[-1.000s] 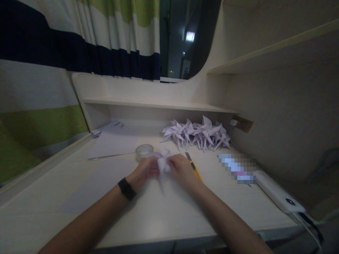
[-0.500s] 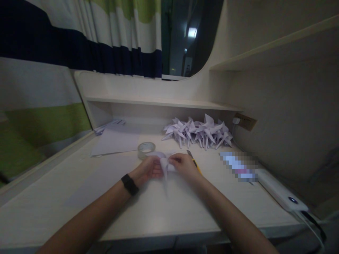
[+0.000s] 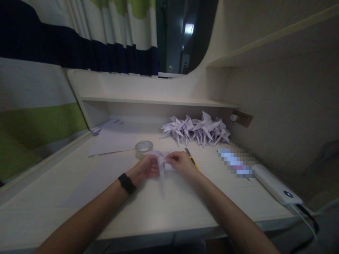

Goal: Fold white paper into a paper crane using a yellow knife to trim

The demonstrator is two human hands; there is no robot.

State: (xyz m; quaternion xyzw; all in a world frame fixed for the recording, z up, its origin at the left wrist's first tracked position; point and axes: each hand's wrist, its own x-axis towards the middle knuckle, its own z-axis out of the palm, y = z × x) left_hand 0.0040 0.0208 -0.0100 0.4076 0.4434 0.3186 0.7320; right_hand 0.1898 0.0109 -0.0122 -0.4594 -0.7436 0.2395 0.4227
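My left hand (image 3: 144, 170) and my right hand (image 3: 181, 163) both pinch a small folded white paper figure (image 3: 162, 165) just above the pale desk (image 3: 148, 211). A thin paper point hangs down from it between my hands. A black band sits on my left wrist (image 3: 126, 183). A roll of clear tape (image 3: 144, 148) lies right behind my hands. A yellow-handled cutter (image 3: 191, 158) lies partly hidden under my right hand. A pile of several folded white paper figures (image 3: 197, 130) rests at the back of the desk.
Flat paper sheets (image 3: 113, 141) lie at the back left. A white power bank (image 3: 275, 185) with a cable lies at the right edge, beside a blurred-out item (image 3: 236, 162). A shelf (image 3: 159, 101) overhangs the back; a striped curtain (image 3: 39, 88) hangs left.
My hands have shifted slightly on the paper figure, working its fold, and stayed in the same spot on the desk. The camera view moved a little.
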